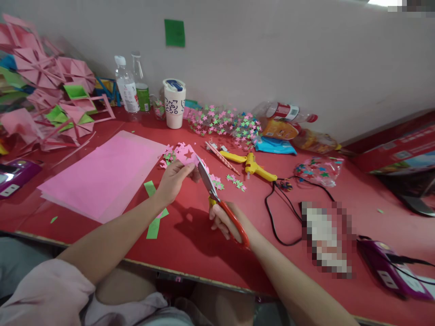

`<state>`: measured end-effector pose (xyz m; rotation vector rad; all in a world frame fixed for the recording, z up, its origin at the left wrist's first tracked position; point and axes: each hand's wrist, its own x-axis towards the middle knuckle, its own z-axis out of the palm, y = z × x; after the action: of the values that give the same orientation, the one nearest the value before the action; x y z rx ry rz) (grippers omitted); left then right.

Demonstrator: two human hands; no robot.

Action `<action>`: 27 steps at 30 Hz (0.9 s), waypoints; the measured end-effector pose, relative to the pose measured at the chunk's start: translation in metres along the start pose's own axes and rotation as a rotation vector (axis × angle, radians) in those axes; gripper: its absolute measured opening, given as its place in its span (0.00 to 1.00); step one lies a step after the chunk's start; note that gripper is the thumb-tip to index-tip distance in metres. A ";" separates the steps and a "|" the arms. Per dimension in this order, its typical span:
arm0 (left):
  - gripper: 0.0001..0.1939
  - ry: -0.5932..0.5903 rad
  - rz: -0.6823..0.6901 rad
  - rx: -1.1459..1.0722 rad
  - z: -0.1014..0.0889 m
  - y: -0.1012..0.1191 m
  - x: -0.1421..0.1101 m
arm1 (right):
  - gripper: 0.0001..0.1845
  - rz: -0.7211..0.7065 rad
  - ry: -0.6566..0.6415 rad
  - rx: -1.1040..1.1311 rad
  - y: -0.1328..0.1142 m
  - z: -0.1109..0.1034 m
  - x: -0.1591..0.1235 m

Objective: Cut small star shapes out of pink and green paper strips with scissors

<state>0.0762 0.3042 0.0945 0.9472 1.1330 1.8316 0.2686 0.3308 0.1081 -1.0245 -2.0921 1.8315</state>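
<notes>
My left hand pinches a small pink piece of paper with a star-shaped hole in it. My right hand is wrapped round the handles of a pair of scissors with one red and one yellow handle. The blades point up and away, their tips beside the pink paper; I cannot tell whether they touch it. Pink and green paper stars lie scattered behind and beside the hands. Green paper strips rest on the table under my left forearm.
Pink sheets are stacked on the red table at left. A paper cup and bottles stand by the wall. Folded paper pieces are heaped far left. A yellow glue gun with its black cord lies right.
</notes>
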 end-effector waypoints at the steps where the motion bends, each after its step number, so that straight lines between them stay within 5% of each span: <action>1: 0.12 -0.002 0.003 -0.005 0.000 0.000 0.000 | 0.33 -0.001 -0.004 0.000 -0.001 0.000 0.000; 27: 0.12 -0.015 0.010 0.002 0.001 -0.004 -0.003 | 0.30 0.079 0.053 -0.010 -0.002 0.009 -0.002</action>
<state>0.0795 0.3038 0.0903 0.9676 1.1237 1.8284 0.2643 0.3227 0.1084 -1.1606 -2.0603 1.8104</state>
